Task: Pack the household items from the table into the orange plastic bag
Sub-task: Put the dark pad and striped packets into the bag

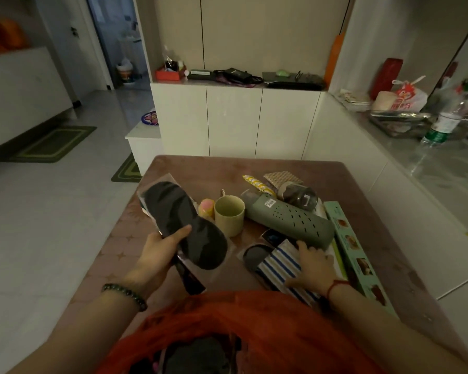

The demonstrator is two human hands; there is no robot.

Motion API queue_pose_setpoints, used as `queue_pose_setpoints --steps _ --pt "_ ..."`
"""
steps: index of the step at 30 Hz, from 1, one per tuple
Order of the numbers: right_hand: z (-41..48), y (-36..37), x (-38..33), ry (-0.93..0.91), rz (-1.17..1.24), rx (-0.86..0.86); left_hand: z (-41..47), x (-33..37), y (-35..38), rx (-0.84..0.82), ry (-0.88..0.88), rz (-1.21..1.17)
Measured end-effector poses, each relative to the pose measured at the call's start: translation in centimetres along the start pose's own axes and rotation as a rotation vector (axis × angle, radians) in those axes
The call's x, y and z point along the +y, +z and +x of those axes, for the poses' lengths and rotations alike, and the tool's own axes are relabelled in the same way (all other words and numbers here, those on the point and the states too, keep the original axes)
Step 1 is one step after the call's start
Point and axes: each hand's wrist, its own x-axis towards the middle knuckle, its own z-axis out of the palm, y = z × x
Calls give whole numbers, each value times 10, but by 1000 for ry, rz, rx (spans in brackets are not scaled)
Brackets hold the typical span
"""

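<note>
the left hand (157, 255) holds a black eye mask pack (184, 225) clear of the worktop (200, 168), thumb pressed on its top face and fingers clamped beneath, so the flat, slippery wrapper sits pinched near one end and the rest sticks out forward, free to be swung; the pack hangs just ahead of the orange plastic bag (254, 319), which lies bunched at the near edge against the person, its mouth facing up so things can be dropped straight in, and a dark item (195, 354) shows inside it

the right hand (315, 265) rests on a striped packet (277, 265), fingers spread and fairly flat on it, gripping nothing that i can see; it looks like a hand pinning or choosing the next thing while the other one carries, and the fingertips reach close to a green perforated case (295, 225) lying on its side

the striped packet overlaps a second dark mask (254, 253), so lifting one may drag the other; a pale cup (229, 215) stands upright just beside the held pack, a dark jar (299, 197) lies behind the case, and a long green box (354, 255) runs along the right edge

judging by the heap left out, packing is at an early stage, and the mask pack seems the next to go in
</note>
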Motion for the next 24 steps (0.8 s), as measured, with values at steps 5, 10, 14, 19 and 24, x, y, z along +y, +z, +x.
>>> queue_pose_setpoints --steps 5,10,14,19,24 --pt "6 -10 9 -125 119 -48 9 -9 -21 -17 -2 33" --pt "5 -53 20 -50 1002 228 14 -15 -31 -18 -3 13" --pt "9 -45 21 -76 713 21 20 -23 -32 -41 -31 17" --pt "18 5 9 -111 329 -109 25 -27 -26 -142 -74 14" --pt "23 10 11 -95 299 -41 23 -24 -20 -223 -108 14"
